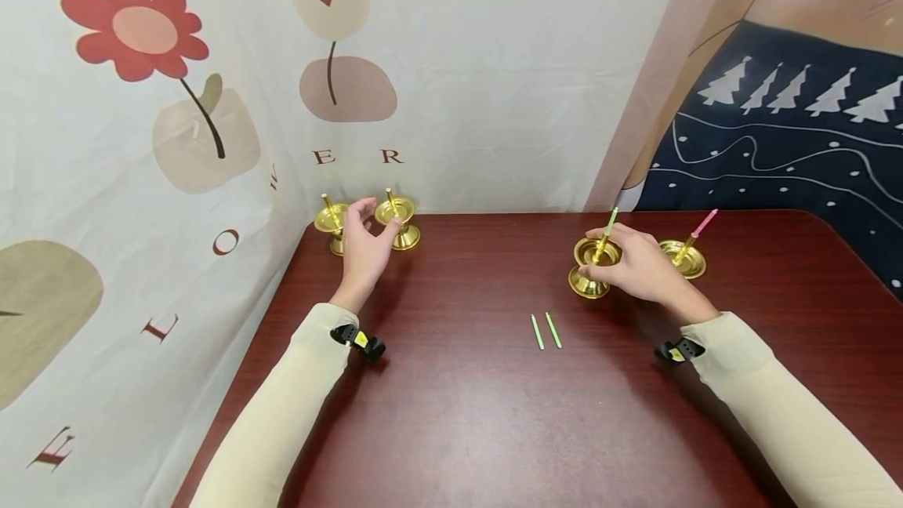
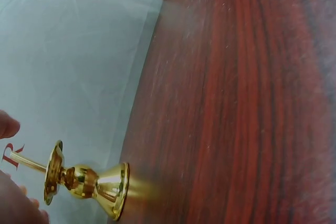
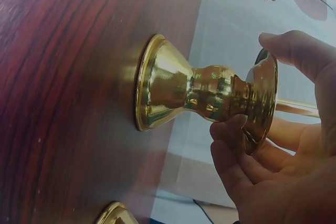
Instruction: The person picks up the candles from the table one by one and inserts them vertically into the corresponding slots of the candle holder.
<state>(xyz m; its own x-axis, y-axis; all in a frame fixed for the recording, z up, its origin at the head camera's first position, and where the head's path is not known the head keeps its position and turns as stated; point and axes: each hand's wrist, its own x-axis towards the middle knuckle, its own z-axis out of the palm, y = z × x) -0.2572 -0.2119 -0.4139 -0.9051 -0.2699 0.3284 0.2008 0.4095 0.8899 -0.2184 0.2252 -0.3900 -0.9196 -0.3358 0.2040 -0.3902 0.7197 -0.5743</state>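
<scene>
At the right, my right hand (image 1: 642, 265) grips the dish rim of a brass candle holder (image 1: 589, 282), thumb on one side and fingers on the other. A light green candle (image 1: 611, 219) stands in that holder. In the right wrist view the holder's flared base (image 3: 163, 85) is close to the tabletop. At the back left, my left hand (image 1: 367, 253) is beside another brass candle holder (image 1: 405, 236), which has no candle. The left wrist view has thumb and fingers apart around this holder's upper stem (image 2: 29, 162), with a gap to it.
Another candle-less brass holder (image 1: 337, 237) stands at the far left. A holder (image 1: 687, 261) with a pink candle (image 1: 705, 222) is behind my right hand. Two light green candles (image 1: 546, 332) lie mid-table. A printed cloth (image 1: 494, 100) hangs behind the dark red table (image 1: 480, 429).
</scene>
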